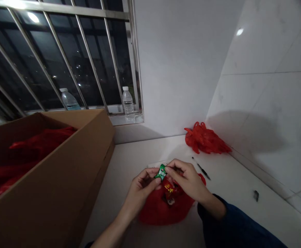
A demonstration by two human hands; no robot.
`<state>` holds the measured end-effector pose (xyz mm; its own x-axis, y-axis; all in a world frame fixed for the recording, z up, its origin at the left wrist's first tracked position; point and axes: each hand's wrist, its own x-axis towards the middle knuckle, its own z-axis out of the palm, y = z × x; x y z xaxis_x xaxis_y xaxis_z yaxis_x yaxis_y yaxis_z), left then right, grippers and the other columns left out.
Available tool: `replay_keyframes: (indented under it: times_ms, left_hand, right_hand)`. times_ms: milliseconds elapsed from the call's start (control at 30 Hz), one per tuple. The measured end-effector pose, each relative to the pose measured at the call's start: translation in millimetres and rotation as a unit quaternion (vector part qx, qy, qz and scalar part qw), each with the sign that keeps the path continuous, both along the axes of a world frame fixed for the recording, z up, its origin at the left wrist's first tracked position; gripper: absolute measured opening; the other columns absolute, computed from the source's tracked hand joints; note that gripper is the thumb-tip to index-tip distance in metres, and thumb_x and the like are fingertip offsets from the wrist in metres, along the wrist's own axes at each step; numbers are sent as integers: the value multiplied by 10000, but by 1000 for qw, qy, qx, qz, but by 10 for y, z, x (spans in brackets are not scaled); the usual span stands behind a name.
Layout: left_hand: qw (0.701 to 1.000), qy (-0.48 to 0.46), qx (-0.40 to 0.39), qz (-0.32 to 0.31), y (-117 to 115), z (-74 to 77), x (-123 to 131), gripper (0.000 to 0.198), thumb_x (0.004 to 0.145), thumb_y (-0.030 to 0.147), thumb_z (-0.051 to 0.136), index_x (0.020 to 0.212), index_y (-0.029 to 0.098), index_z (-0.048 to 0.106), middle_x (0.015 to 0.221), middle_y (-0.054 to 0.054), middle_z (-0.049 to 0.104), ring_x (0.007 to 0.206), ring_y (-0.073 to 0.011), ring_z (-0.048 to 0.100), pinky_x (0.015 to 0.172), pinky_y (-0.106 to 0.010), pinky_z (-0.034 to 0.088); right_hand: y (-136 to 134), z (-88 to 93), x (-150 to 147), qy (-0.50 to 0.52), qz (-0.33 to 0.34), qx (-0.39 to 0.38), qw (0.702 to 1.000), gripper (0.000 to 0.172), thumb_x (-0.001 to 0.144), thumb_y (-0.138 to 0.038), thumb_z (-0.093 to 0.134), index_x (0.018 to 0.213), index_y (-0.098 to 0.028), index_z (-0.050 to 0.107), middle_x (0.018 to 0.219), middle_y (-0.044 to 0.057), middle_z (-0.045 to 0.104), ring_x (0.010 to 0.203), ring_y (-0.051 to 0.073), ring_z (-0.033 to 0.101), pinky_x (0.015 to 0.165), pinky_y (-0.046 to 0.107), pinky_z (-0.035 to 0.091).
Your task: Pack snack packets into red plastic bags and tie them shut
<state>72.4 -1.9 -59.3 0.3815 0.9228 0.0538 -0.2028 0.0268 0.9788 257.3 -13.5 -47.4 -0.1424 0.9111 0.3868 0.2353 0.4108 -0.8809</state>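
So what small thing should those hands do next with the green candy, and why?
I think the best small move is to lower the green candy onto the red bag. The left hand and right hand are pinching it right above the bag, and a gold candy is already lying there, so it would probably fit with that one.

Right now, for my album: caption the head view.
Left hand and right hand pinch a green-wrapped sweet above a red plastic bag.
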Motion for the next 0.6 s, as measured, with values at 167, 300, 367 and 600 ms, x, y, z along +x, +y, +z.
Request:
replay_keyframes:
  times_ms: [167, 300, 367, 600]
  left_hand:
    - [999, 33, 27, 27, -8, 5, -60, 286, 743, 325, 782, 950, 166, 665, 771, 8, 635, 685, -111, 574, 669, -229, 478]
    - [998, 24, 40, 39, -38, 0, -36, 258, 752, 295, 777, 919, 170, 627, 669, 44, 589, 647, -94, 548, 674, -210, 452]
    - [998, 24, 42, 42, -54, -5, -22, 253, 763, 284, 767, 930, 176, 611, 674, 44, 597, 656, -97, 549, 683, -210, 450]
    - [998, 18, 54, 36, -80, -24, -1, 239, 783, 270, 751, 938, 185, 591, 710, 31, 608, 676, -106, 562, 685, -215, 456]
  right_hand:
    - [38, 41, 4, 29, 10, -28, 999, 267, 937, -402, 576, 778, -189, 606, 646, -28, 628, 582, 102, 586, 567, 214, 455]
    - [25, 52, -8, 14, 10, -26, 1000, 254, 940, -376, 569, 776, -186, 609, 641, -27, 634, 583, 103, 593, 572, 216, 458]
    - [23, 52, -3, 12, 11, -23, 1000, 245, 941, -372, 567, 787, -188, 615, 645, -28, 638, 580, 101, 590, 575, 218, 461]
    - [24, 54, 21, 20, 19, -22, 999, 241, 933, -373, 578, 776, -192, 609, 653, -26, 640, 586, 104, 592, 592, 229, 480]
